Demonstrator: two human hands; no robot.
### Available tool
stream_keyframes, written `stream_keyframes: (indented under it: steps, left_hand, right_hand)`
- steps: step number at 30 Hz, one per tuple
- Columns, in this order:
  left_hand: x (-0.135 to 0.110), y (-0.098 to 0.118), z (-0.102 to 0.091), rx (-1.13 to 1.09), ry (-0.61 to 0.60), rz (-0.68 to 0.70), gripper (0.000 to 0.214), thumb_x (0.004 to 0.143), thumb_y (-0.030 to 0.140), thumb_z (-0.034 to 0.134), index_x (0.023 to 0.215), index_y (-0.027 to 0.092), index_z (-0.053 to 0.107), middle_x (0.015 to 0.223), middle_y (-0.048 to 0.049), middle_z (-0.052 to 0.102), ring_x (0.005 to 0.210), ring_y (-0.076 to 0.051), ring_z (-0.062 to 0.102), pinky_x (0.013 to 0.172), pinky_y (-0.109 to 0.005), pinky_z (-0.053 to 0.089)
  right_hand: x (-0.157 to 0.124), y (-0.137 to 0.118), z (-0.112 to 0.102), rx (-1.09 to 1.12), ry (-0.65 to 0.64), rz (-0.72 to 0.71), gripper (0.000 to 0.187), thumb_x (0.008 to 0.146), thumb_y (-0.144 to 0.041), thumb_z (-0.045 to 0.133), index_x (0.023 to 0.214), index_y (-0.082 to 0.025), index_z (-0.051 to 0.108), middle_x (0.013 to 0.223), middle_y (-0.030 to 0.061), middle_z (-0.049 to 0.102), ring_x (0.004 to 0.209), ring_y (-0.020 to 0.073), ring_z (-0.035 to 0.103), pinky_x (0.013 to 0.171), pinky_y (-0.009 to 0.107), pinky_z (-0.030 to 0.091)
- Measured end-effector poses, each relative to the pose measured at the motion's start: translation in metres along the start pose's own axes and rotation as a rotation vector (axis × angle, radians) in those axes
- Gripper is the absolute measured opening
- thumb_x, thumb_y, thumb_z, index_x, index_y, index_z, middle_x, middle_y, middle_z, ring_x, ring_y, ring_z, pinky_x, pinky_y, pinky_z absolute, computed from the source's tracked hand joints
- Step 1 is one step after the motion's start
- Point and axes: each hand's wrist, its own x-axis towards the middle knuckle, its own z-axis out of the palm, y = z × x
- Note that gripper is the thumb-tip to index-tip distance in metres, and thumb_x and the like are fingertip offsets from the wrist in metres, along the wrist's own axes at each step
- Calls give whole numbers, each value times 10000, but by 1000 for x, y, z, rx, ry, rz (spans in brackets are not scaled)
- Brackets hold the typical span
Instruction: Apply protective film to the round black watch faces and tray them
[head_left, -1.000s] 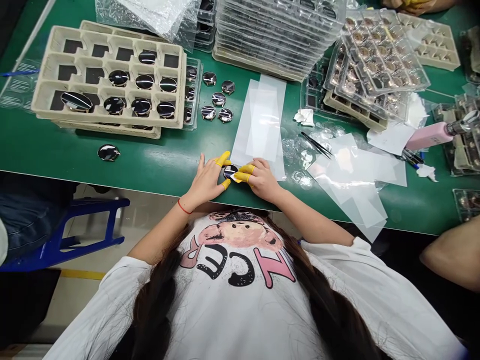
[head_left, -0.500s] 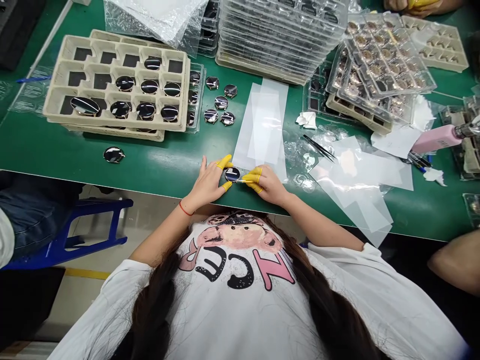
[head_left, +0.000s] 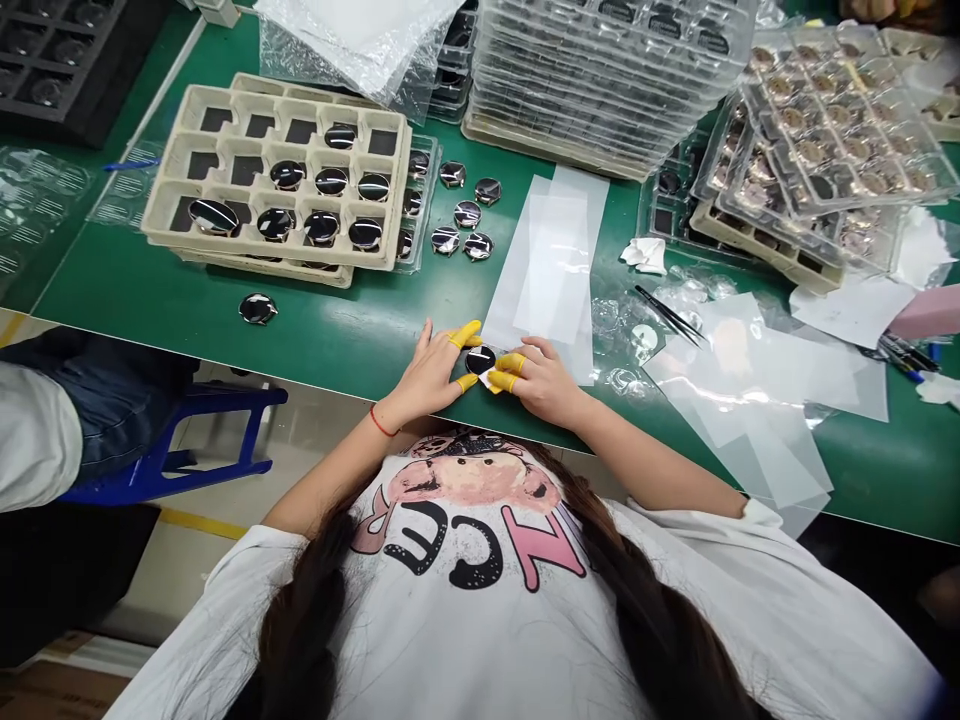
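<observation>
A round watch case with a glossy black face lies at the front edge of the green table. My left hand steadies it from the left, with thumb and forefinger in yellow finger cots at its rim. Pinched in my right hand, also in yellow finger cots, is a small white piece of cloth or paper. It touches the lower right of the case, and my fingertips partly cover that side. Several more watch cases are grouped behind my hands, and a single watch case sits to the left.
A beige tray holding watch cases stands back left. Tall stacked clear trays rise behind translucent sheets. Tweezers and plastic scraps are to the right, beside more trays. A blue stool with a seated person is at left.
My right hand has shifted in against the watch case, and the white piece now shows at its lower edge. My left hand keeps its hold. The whole view has swung slightly left.
</observation>
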Motion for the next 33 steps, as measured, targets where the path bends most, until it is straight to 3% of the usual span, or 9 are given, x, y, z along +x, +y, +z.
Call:
stream_keyframes:
  steps: [6, 10, 15, 21, 23, 27, 33]
  left_hand:
    - [0, 1, -2, 18, -6, -7, 663, 919, 293, 555, 1514, 217, 275, 1414, -96, 578, 1404, -264, 446, 1284, -603, 69]
    - [-1, 4, -1, 35, 6, -3, 734, 876, 274, 578, 1526, 200, 246, 1412, -104, 582, 1400, -279, 448, 1281, -617, 62]
    - [-2, 5, 1, 18, 63, -14, 747, 870, 282, 578, 1524, 199, 226, 1360, -90, 618, 1363, -272, 487, 1278, -617, 90]
    - [1, 2, 3, 47, 64, -22, 736, 848, 286, 564, 1508, 183, 255, 1364, -106, 601, 1357, -274, 493, 1280, -607, 100]
    - [2, 0, 4, 57, 58, -27, 740, 831, 278, 559, 1503, 172, 268, 1389, -122, 574, 1363, -285, 486, 1281, -608, 105]
    - [5, 0, 7, 63, 66, -33, 736, 798, 256, 567, 1482, 157, 313, 1391, -144, 552, 1388, -316, 455, 1273, -632, 105]
    - [4, 8, 7, 35, 100, -18, 712, 783, 221, 590, 1459, 141, 380, 1320, -148, 582, 1322, -314, 502, 1268, -621, 141]
  right_hand:
    - [-6, -6, -5, -65, 161, 3, 251, 972, -107, 471, 976, -219, 695, 897, 27, 707, 849, 162, 517, 1044, 383, 363]
    - [2, -7, 0, -29, 297, 107, 160, 979, -182, 521, 1024, -203, 673, 889, 35, 704, 829, 171, 532, 909, 347, 423]
    - [5, -5, 9, 120, 193, 204, 205, 1014, -297, 484, 1000, -215, 672, 851, 38, 699, 797, 184, 550, 858, 355, 410]
    - [28, -2, 17, 361, -16, 598, 228, 978, -377, 526, 905, -185, 624, 897, 77, 673, 849, 213, 559, 806, 351, 378]
    - [42, 3, 20, 371, -77, 624, 210, 952, -344, 549, 827, -182, 595, 866, 78, 657, 823, 211, 547, 807, 353, 362]
    - [56, 13, 20, 361, -79, 620, 150, 914, -285, 556, 803, -187, 584, 850, 71, 648, 806, 208, 535, 841, 371, 348]
    - [39, 22, 17, 369, 17, 616, 181, 906, -322, 504, 816, -206, 609, 831, 83, 665, 848, 233, 558, 923, 426, 382]
